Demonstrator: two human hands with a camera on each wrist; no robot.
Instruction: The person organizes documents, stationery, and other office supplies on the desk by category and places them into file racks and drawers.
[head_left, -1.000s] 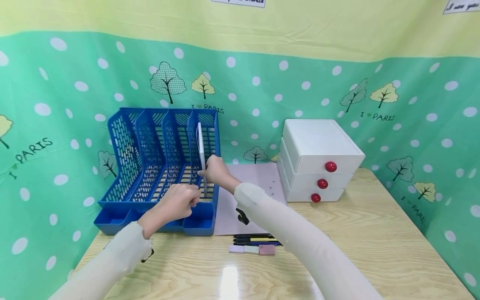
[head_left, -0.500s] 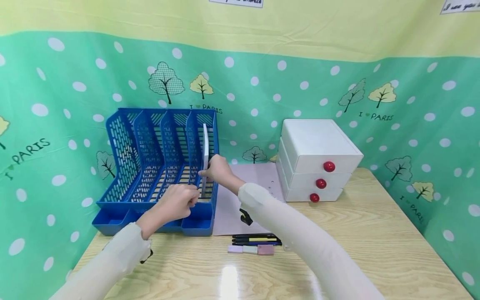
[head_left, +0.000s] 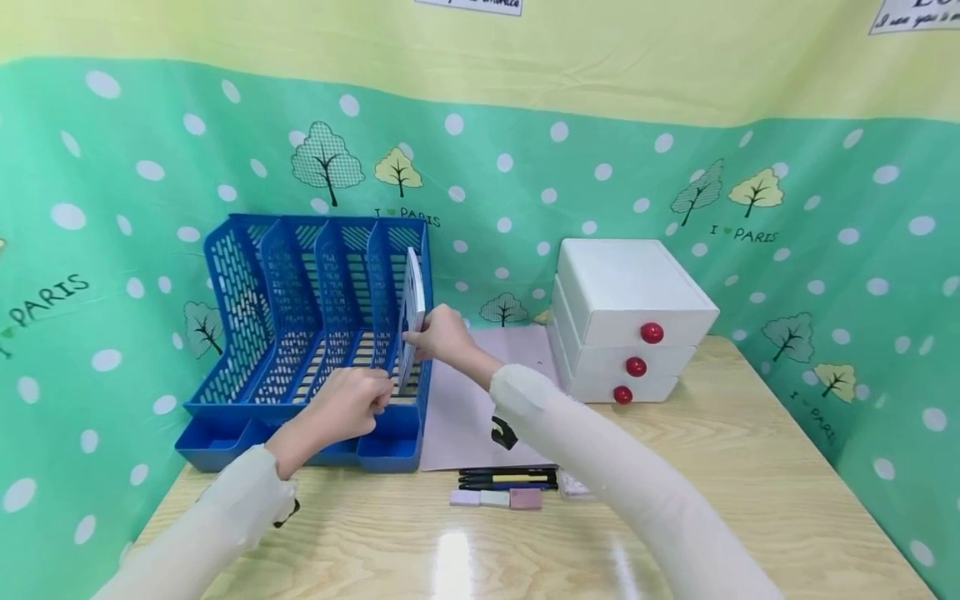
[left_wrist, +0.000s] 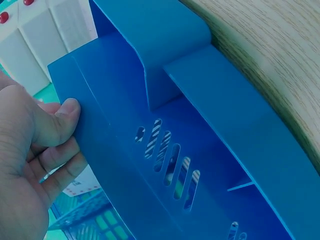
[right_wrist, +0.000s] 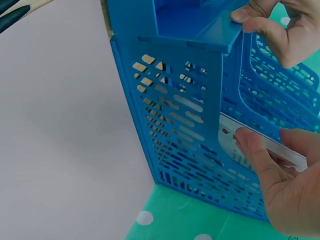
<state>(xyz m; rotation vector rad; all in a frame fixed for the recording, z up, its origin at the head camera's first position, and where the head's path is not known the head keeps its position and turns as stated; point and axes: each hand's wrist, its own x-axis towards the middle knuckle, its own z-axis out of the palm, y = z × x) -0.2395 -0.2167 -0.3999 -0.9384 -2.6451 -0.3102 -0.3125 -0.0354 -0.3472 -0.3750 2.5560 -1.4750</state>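
A blue file rack point(head_left: 240, 287) with upright dividers stands at the left of the desk. My left hand point(head_left: 348, 404) grips its front panel; in the left wrist view the thumb lies on one face of the panel point(left_wrist: 95, 120) and the fingers curl behind it. In the rightmost slot a thin book point(head_left: 414, 292) with a white edge stands upright, leaning slightly. My right hand point(head_left: 446, 337) pinches this book near its front edge, thumb on the left cover. The right wrist view shows the book point(right_wrist: 231, 123) beside the rack's slotted side wall; its lower part is hidden there.
A white drawer unit point(head_left: 637, 279) with red knobs stands at the back right. A pale pink sheet point(head_left: 480, 417) lies between it and the rack. In front are several pens point(head_left: 510, 478), eraser-like blocks point(head_left: 495, 498) and a small clear item point(head_left: 573, 485) partly under the right sleeve.
The book has moved right within the slot, away from the divider, and turned so its left cover shows more. My right hand has moved slightly right with it. My left hand keeps its grip.
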